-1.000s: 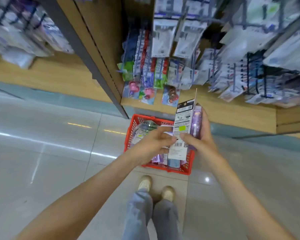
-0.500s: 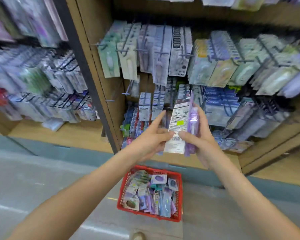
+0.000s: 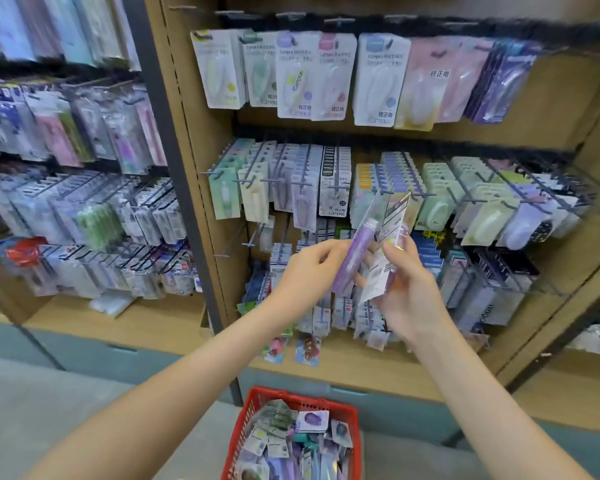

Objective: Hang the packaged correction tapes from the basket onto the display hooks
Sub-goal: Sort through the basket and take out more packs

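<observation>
1. Two bare hands meet in front of the middle rows of the wooden shelf unit [image 3: 201, 161], each holding a packaged correction tape.
2. The left hand [image 3: 309, 268] pinches a purple blister pack [image 3: 352, 265] near its lower half, thumb and curled fingers closed on it. The pack tilts with its top leaning to the right.
3. The right hand [image 3: 413, 292] curls round a second pack [image 3: 378, 271], whose white printed card back faces the camera. This pack lies just beside the purple one, and the two overlap in view.
4. Both packs are in the air in front of the display hooks [image 3: 272, 180], on none of them.
5. A red basket [image 3: 293, 399] sits on the floor [image 3: 49, 410] below, between the forearms, heaped with more packs.
6. Rows of hung packs [image 3: 291, 74] fill the hooks above and to both sides.
</observation>
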### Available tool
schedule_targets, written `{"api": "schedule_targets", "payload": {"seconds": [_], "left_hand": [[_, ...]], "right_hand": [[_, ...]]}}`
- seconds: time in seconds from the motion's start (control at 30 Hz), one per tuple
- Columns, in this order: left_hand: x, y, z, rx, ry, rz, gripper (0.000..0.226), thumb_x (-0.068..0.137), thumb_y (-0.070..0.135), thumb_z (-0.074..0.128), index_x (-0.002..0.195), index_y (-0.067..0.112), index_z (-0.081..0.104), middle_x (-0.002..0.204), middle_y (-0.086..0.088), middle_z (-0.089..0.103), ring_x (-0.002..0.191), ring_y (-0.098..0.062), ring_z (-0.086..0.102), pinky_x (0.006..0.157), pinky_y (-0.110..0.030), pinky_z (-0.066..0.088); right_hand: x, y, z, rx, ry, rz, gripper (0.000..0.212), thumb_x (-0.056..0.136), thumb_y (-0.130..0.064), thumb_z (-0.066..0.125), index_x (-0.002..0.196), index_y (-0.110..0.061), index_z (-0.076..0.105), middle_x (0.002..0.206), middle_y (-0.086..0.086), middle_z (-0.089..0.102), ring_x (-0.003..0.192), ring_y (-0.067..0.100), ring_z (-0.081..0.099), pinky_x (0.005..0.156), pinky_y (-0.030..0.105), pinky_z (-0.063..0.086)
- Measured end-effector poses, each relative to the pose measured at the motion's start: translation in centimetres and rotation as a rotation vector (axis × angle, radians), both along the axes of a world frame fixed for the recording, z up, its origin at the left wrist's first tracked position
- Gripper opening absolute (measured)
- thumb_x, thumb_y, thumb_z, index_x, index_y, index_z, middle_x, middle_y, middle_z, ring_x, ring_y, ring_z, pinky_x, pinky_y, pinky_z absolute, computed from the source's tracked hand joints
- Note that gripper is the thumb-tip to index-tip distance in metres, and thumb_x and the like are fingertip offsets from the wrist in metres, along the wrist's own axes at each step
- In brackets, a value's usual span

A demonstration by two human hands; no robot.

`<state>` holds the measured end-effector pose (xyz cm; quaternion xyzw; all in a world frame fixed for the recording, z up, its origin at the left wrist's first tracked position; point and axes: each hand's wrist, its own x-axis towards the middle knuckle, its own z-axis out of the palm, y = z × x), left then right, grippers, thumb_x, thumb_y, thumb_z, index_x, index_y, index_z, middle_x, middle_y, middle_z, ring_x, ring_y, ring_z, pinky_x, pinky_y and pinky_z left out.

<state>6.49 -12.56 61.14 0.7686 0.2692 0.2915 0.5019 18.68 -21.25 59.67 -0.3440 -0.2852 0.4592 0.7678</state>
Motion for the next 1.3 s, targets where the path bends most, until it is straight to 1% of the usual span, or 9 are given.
{"api": "schedule_targets", "payload": {"seconds": [0.13,0.3,0.47,0.6,0.7,0.8,1.07,1.2,1.3], "left_hand": [[1.5,1.5,1.1,0.032,0.008,-0.052,0.022,0.09,0.025,0.067,0.11,0.026,0.06,0.1,0.011,0.068,0.093,-0.005,0.064,0.083,-0.021,0.05],[4.7,4.7,4.1,-0.017,-0.114,-0.086,0.033,0.088,0.017,0.07,0.119,0.016,0.059,0.108,-0.001,0.07,0.099,-0.016,0.067,0.09,-0.033,0.055],[9.4,6.2,9.5,-0.107,-0.302,-0.23,0.031,0.088,0.004,0.068,0.118,0.004,0.06,0.104,-0.009,0.072,0.088,-0.019,0.07,0.08,-0.031,0.058],[14.5,4.8,13.6,-0.101,-0.369,-0.377,0.031,0.087,0.012,0.07,0.116,0.006,0.062,0.101,-0.01,0.073,0.088,-0.022,0.069,0.081,-0.04,0.056],[18.4,2.5,15.9,-0.062,-0.425,-0.448,0.027,0.084,0.01,0.071,0.11,0.011,0.065,0.096,-0.006,0.074,0.083,-0.018,0.07,0.076,-0.034,0.058],[22.2,-0.1,17.7,-0.027,-0.487,-0.474,0.024,0.09,-0.002,0.061,0.106,0.015,0.065,0.091,-0.002,0.075,0.079,-0.015,0.07,0.068,-0.026,0.055],[32.0,-5.8,23.0,0.044,-0.549,-0.474,0.032,0.092,0.008,0.063,0.124,0.009,0.06,0.111,-0.012,0.072,0.101,-0.03,0.07,0.087,-0.046,0.056],[35.2,-7.2,25.5,0.093,-0.574,-0.33,0.032,0.09,0.013,0.067,0.121,0.008,0.06,0.11,-0.008,0.072,0.1,-0.024,0.07,0.087,-0.041,0.056],[37.0,-7.3,26.9,0.115,-0.582,-0.239,0.028,0.09,0.012,0.067,0.117,0.007,0.061,0.107,-0.009,0.073,0.094,-0.021,0.071,0.082,-0.037,0.055]], "right_hand": [[1.0,0.6,1.6,0.027,-0.068,-0.003,0.08,0.072,-0.018,0.081,0.139,-0.026,0.04,0.111,0.017,0.054,0.104,0.028,0.057,0.096,0.047,0.044],[4.5,1.9,5.6,-0.005,-0.423,-0.145,0.084,0.077,-0.016,0.076,0.141,-0.044,0.029,0.121,-0.004,0.058,0.109,0.019,0.065,0.096,0.047,0.052],[10.3,0.9,10.8,-0.118,-0.905,-0.394,0.098,0.06,-0.05,0.087,0.136,-0.061,0.027,0.149,-0.028,0.025,0.141,0.007,0.029,0.112,0.051,0.035],[14.3,-1.6,14.2,-0.207,-1.181,-0.525,0.096,0.074,-0.033,0.083,0.144,-0.053,0.021,0.133,-0.031,0.028,0.118,-0.027,0.024,0.104,0.013,0.026],[17.4,-3.2,16.5,-0.255,-1.408,-0.613,0.093,0.074,-0.031,0.082,0.146,-0.045,0.024,0.139,-0.014,0.038,0.119,-0.009,0.035,0.097,0.007,0.029],[21.1,-5.1,18.5,-0.24,-1.449,-0.646,0.091,0.073,-0.033,0.083,0.145,-0.045,0.028,0.141,-0.023,0.039,0.125,-0.008,0.035,0.098,0.01,0.032],[31.7,-10.6,24.4,-0.004,-1.268,-0.406,0.084,0.078,-0.026,0.073,0.146,-0.044,0.028,0.12,-0.01,0.057,0.107,0.009,0.064,0.09,0.025,0.053],[37.5,-11.0,28.4,-0.024,-1.287,-0.584,0.091,0.079,-0.04,0.077,0.147,-0.053,0.018,0.138,-0.013,0.047,0.117,0.01,0.056,0.095,0.03,0.05],[41.1,-10.2,31.1,-0.108,-1.279,-0.869,0.088,0.086,-0.041,0.069,0.15,-0.051,0.01,0.127,-0.001,0.041,0.105,0.019,0.051,0.081,0.03,0.044]]}}
